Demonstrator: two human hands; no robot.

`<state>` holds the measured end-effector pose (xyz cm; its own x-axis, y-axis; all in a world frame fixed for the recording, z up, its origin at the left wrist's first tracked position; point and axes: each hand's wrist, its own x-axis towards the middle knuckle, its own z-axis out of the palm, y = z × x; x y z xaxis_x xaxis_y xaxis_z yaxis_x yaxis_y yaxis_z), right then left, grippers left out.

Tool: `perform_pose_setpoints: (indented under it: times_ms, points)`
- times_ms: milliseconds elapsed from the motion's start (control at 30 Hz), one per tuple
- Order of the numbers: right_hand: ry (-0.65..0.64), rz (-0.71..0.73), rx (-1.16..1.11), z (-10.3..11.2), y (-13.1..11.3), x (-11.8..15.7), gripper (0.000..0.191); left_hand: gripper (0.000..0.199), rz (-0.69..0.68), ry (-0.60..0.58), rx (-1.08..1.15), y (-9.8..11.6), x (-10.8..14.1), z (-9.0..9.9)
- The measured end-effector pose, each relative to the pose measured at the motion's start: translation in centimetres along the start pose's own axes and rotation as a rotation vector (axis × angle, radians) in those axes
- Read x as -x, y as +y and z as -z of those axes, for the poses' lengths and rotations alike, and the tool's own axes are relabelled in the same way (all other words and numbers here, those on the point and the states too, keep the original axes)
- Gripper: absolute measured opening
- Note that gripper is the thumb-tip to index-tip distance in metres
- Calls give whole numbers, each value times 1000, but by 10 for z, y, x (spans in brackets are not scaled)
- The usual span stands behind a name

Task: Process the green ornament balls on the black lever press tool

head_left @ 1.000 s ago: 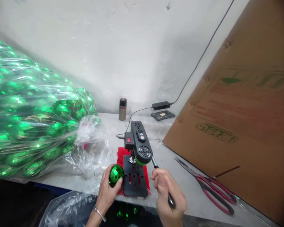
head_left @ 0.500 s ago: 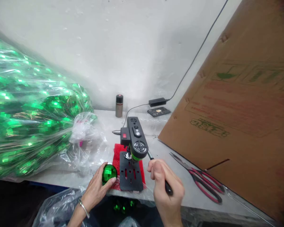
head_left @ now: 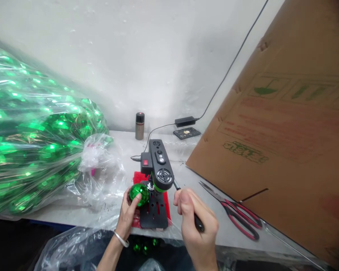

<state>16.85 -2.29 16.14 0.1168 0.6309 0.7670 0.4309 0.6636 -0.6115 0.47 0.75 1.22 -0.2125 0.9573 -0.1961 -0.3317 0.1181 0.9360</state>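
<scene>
Green faceted ball point(head_left: 139, 193) clasped, my left hand point(head_left: 127, 212) has neared the black machine point(head_left: 160, 162); my right hand point(head_left: 197, 216) clenches its black-handled lever point(head_left: 199, 224).

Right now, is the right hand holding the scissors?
No, the right hand grips a lever, and the scissors lie untouched.

We've got a faceted green ball point(head_left: 139, 194) in our left hand point(head_left: 127, 213), over the left edge of the base plate point(head_left: 154, 223) of our small black machine point(head_left: 159, 163); our right hand point(head_left: 198, 222) wraps its lever point(head_left: 176, 184), scissors point(head_left: 227, 205) lying right, a bulging clear bag point(head_left: 42, 150) sitting left
</scene>
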Motion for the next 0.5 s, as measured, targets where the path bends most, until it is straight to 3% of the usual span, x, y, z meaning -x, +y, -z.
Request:
perform_pose_setpoints:
  times_ms: [233,500]
  points:
    - [-14,19,-2,1,2,6,30,74,-172,-67,-427,-16,2,-2]
    - [-38,21,-8,2,4,9,28,75,-436,-119,-702,-44,8,0]
